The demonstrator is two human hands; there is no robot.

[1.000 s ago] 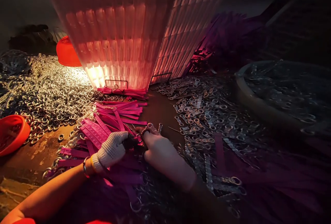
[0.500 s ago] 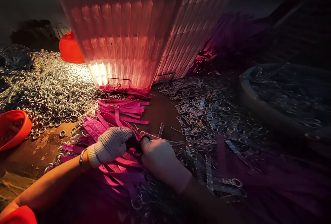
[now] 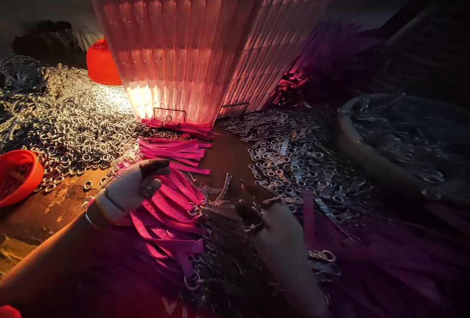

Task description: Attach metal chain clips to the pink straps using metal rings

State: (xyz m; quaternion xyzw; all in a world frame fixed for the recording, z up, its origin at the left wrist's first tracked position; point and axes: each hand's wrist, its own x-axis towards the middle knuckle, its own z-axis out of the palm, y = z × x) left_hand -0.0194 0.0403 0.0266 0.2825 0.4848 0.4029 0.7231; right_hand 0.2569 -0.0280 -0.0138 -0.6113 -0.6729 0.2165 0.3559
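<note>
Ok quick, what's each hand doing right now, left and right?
Left hand: gloved, open, over the pink straps, holding nothing.
Right hand: fingers curled among metal rings; grip cannot be told.

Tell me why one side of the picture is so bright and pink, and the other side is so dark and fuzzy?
In the head view, light glows through the tall ribbed stack, brightest at its base, lighting the metal rings and pink straps; the right side with the round tub lies in deep shadow; the left hand and right hand look smeared by motion blur; edges bend from the wide lens.
</note>
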